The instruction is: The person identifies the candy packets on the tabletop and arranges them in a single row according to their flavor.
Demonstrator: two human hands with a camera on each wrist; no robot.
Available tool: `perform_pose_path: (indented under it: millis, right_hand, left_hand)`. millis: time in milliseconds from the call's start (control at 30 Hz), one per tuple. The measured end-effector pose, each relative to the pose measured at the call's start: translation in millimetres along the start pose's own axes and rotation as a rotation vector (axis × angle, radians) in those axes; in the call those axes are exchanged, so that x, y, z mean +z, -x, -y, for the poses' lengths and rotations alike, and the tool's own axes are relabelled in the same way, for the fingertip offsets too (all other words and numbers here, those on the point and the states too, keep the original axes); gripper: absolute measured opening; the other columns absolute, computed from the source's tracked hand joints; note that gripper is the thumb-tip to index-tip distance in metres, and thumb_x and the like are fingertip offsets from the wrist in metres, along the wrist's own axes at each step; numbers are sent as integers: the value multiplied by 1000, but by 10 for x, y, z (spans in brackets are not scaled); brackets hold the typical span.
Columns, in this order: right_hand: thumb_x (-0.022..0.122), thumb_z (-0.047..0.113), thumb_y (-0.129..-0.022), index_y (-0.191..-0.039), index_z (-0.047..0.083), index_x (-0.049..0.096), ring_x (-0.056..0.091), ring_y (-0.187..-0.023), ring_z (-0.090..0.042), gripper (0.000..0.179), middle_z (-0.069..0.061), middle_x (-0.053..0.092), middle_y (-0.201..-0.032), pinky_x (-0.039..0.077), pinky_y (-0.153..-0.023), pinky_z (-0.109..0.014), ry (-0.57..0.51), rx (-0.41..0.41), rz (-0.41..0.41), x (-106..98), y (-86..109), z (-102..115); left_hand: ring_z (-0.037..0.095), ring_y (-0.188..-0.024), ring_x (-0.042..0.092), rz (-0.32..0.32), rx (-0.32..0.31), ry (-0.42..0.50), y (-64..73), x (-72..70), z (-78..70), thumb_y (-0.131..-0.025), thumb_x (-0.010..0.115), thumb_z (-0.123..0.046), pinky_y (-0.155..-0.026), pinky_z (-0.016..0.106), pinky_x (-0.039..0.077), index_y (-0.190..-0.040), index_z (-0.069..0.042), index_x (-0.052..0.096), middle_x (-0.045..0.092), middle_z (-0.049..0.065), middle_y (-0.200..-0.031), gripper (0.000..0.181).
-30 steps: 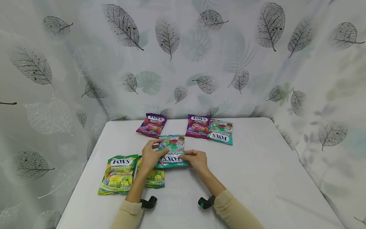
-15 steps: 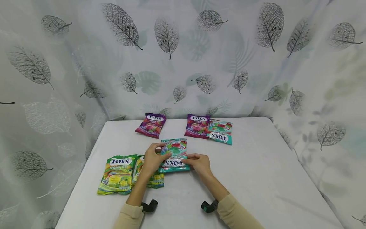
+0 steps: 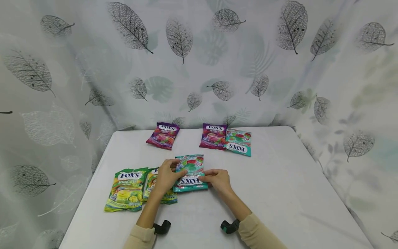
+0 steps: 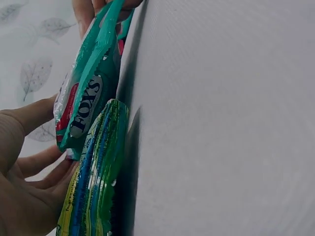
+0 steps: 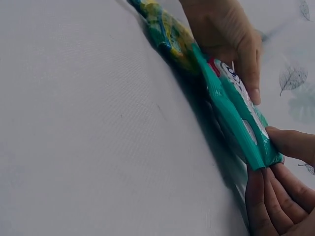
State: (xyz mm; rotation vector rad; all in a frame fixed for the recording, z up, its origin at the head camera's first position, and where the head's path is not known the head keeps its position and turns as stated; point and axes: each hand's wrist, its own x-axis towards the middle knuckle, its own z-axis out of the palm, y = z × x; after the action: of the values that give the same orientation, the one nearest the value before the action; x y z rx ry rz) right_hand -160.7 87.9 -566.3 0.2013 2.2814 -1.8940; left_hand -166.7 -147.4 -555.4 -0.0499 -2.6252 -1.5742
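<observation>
A teal FOX'S candy bag [image 3: 193,165], its lettering upside down in the head view, is held between both hands above the near middle of the table. My left hand [image 3: 168,177] grips its left side, thumb on the front face. At the lower right corner, my right hand [image 3: 219,180] pinches the bag between thumb and fingers; the right wrist view shows this teal bag [image 5: 227,105] edge-on. A yellow-green Spring Tea bag [image 3: 151,180] lies beneath my left hand and is partly covered. In the left wrist view, the Spring Tea bag [image 4: 96,182] sits close beside the teal one.
Another Spring Tea bag [image 3: 126,190] lies at the left of the white table [image 3: 280,193]. Along the back are a purple Berries bag [image 3: 163,136], a second Berries bag [image 3: 213,137] and a teal bag [image 3: 238,142] touching it. A leaf-patterned curtain [image 3: 199,62] surrounds the table.
Both hands have drawn the teal bag a little toward the person and slightly right. The other bags lie where they were, and the grip looks the same.
</observation>
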Motion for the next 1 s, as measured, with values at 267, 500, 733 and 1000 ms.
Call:
perform_pose_path:
  millis: [267,500,733,1000]
  right_hand:
    - [94,24,-78,-97,3,81,69,-72,-14,32,-5,78,-88,59,-64,-31,32,15,34,-47,76,-5]
    - [95,25,-77,-94,4,81,67,-67,-15,30,-5,77,-85,57,-62,-31,68,5,53,-82,91,-17]
    - [95,26,-76,-93,4,81,67,-65,-16,31,-4,77,-84,58,-60,-31,90,-10,99,-123,127,13]
    - [95,27,-77,-93,5,80,67,-62,-15,31,-3,76,-78,58,-59,-31,159,-36,143,-138,135,-23]
  left_hand:
    - [26,-110,63,51,-2,-119,68,-24,-64,-86,87,-31,-96,46,55,-133,-8,69,63,10,-123,55]
    - [22,-101,58,72,-26,-222,102,-35,-114,-87,87,-35,-91,44,52,-132,-7,70,64,8,-116,56]
    - [21,-100,57,105,-39,-259,137,-67,-167,-86,87,-36,-91,44,52,-131,-7,70,64,7,-114,56]
    - [22,-94,54,138,-32,-295,164,-106,-160,-84,89,-39,-85,43,50,-129,-6,70,62,7,-108,59]
